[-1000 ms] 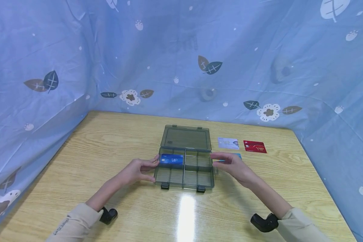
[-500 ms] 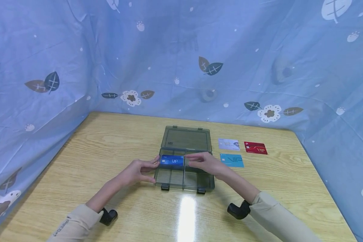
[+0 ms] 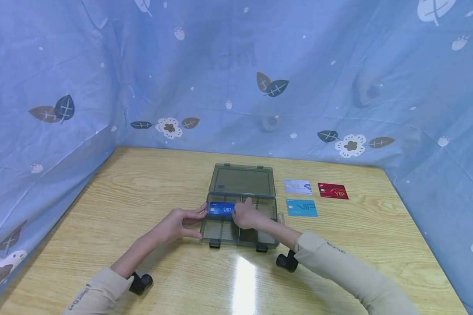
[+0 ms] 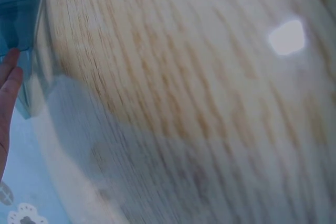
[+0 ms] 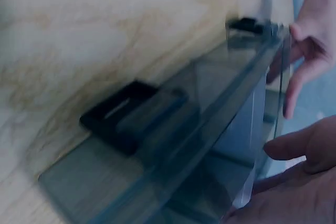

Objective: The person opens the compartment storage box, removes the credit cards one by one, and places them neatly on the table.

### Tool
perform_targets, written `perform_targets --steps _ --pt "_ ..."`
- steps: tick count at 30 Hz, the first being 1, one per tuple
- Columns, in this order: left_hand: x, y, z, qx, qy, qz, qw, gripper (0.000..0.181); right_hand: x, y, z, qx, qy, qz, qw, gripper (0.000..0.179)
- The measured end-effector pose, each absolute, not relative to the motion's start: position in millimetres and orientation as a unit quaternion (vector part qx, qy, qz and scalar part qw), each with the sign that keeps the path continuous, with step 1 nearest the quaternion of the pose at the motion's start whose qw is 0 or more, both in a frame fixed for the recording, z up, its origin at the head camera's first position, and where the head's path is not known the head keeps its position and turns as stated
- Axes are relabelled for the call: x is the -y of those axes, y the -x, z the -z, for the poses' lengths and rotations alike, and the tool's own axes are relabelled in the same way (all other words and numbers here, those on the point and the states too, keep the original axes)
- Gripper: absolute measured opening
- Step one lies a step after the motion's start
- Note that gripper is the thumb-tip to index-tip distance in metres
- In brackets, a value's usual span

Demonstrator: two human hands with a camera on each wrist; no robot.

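A smoky see-through plastic compartment box [image 3: 209, 229] lies with its lid [image 3: 242, 180] folded back on the table. In its rear left part sits a blue VIP card [image 3: 218, 209], lettering facing up. My left hand [image 3: 181, 222] rests against the box's left side, fingers and thumb extended apart. My right hand [image 3: 247, 214] reaches over the box from the right and pinches the card's right end with curled fingers; its fingertips are partly hidden. In the right wrist view, my right thumb [image 5: 289, 145] shows near the box, with my left hand [image 5: 312, 45] beyond.
Right of the box lie a silver card [image 3: 297, 187], a red VIP card [image 3: 333, 191] and a light blue VIP card [image 3: 301, 208]. Two black latches [image 3: 214, 243] line the box's front. A patterned blue cloth [image 3: 205, 78] hangs around the wooden table [image 3: 153, 175].
My right hand has moved left from the box's right side to the right end of the blue card, and its fingers have curled. The left hand stays in place.
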State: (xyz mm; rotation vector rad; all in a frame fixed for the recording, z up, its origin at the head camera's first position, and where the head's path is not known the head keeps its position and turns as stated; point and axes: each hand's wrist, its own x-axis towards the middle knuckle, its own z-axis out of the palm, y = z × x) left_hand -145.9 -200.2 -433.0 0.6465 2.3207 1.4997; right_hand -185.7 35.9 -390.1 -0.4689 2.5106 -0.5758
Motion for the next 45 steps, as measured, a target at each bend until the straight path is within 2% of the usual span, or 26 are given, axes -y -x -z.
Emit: perform_targets --steps 8,14,21,27,33,36,45 --pt "199 146 432 -0.805 -0.22 -0.529 0.155 0.064 -19 179 389 -0.903 0.037 0.318 0.288 0.026" --pt "197 146 430 -0.804 -0.215 -0.531 0.161 0.064 -20 181 388 -0.876 0.014 0.382 0.293 0.04" --pt "198 146 429 -0.802 -0.213 -0.534 0.162 0.064 -22 177 388 -0.849 -0.008 0.456 0.265 0.041" --pt "199 147 430 -0.8 -0.222 -0.535 0.159 0.063 -22 168 391 -0.854 0.021 0.477 0.205 0.028" --pt "201 147 432 -0.801 -0.219 -0.534 0.161 0.061 -22 165 397 -0.897 0.116 0.417 0.086 0.042" --pt "202 147 434 -0.802 -0.225 -0.53 0.158 0.061 -23 168 401 -0.908 0.161 0.385 0.045 0.041" --pt "201 147 435 -0.803 -0.231 -0.528 0.15 0.062 -31 179 405 -0.863 0.218 0.449 0.078 0.039"
